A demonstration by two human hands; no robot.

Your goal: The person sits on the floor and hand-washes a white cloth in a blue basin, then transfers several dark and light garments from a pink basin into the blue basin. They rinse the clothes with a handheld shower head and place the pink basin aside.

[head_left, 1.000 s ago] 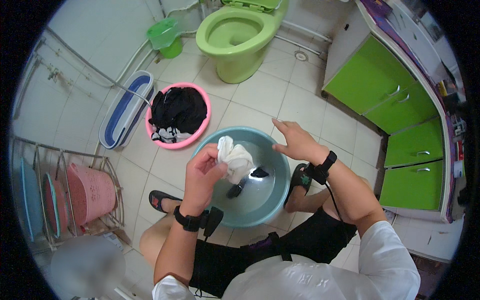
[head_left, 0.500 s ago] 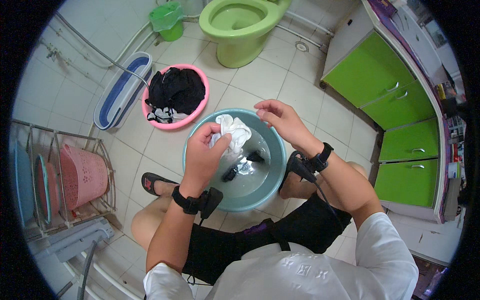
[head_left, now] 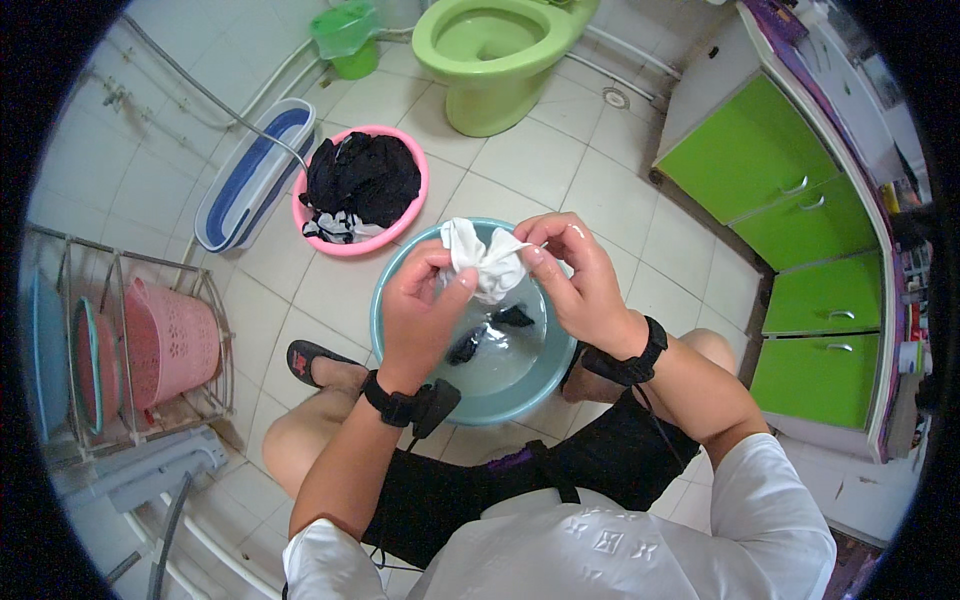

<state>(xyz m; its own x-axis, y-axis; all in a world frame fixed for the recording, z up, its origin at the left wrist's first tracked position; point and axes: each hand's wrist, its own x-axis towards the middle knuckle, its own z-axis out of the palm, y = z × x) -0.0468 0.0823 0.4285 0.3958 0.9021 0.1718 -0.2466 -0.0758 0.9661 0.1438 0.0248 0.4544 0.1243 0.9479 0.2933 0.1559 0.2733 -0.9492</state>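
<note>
Bunched white wet cloth (head_left: 484,268) hangs above the far part of a round teal basin (head_left: 500,405). My left hand (head_left: 421,305) pinches its left side between thumb and fingers. The upper right edge of the cloth is pinched in my right hand (head_left: 580,285), which pulls it into a small peak. I cannot make out what kind of garment it is. Cloudy water fills the basin below, with small black cloth pieces (head_left: 513,316) lying in it, partly under the surface.
Beyond the basin on the left is a pink tub (head_left: 424,190) heaped with dark clothes (head_left: 365,180). A blue-and-white folding basin (head_left: 250,175) stands by the wall. Farther off are a green toilet (head_left: 490,105) and bin (head_left: 350,45). Green cabinets (head_left: 790,170) line the right, a rack (head_left: 130,430) the left.
My right hand, empty and apart from the cloth before, has come down and left and now grips its edge. The cloth is stretched up between both hands. The whole view has shifted slightly.
</note>
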